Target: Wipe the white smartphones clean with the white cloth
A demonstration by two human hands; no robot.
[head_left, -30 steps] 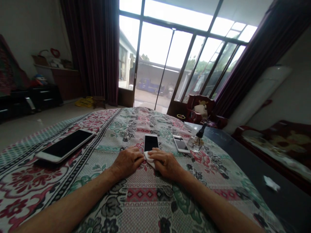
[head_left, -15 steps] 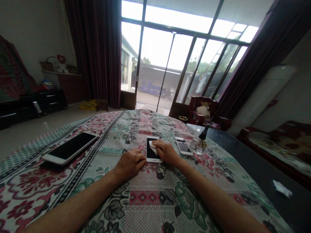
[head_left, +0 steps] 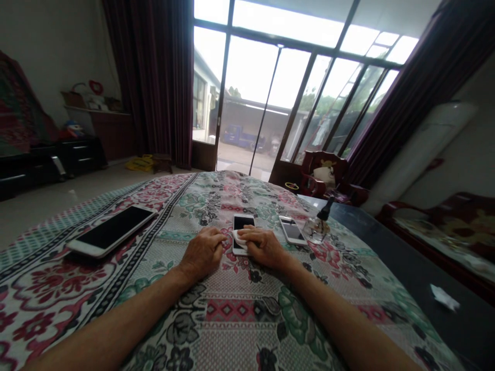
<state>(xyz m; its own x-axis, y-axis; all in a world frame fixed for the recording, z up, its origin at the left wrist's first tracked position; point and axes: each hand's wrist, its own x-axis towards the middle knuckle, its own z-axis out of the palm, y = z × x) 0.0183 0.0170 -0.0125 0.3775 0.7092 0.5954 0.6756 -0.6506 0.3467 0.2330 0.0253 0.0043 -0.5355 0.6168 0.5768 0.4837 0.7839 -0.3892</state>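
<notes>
A white smartphone with a dark screen (head_left: 244,221) lies flat on the patterned tablecloth. My right hand (head_left: 266,246) is closed on a white tissue (head_left: 238,239) and presses it against the lower part of the screen, covering much of the phone. Just left of the phone, my left hand (head_left: 204,250) rests on the cloth with its fingers curled together; a small gap separates it from the phone, and no object shows in it. A second white phone (head_left: 293,230) lies to the right of my right hand.
At the left lies a large white tablet-like device (head_left: 112,232), its near end raised on something dark. A clear glass bottle with a black top (head_left: 317,226) stands right of the second phone. A crumpled white tissue (head_left: 444,297) lies on the dark surface (head_left: 406,268) at right.
My right hand has slid the tissue down the screen towards me, so the upper screen shows more. The left hand has drawn slightly left, away from the phone's edge.
</notes>
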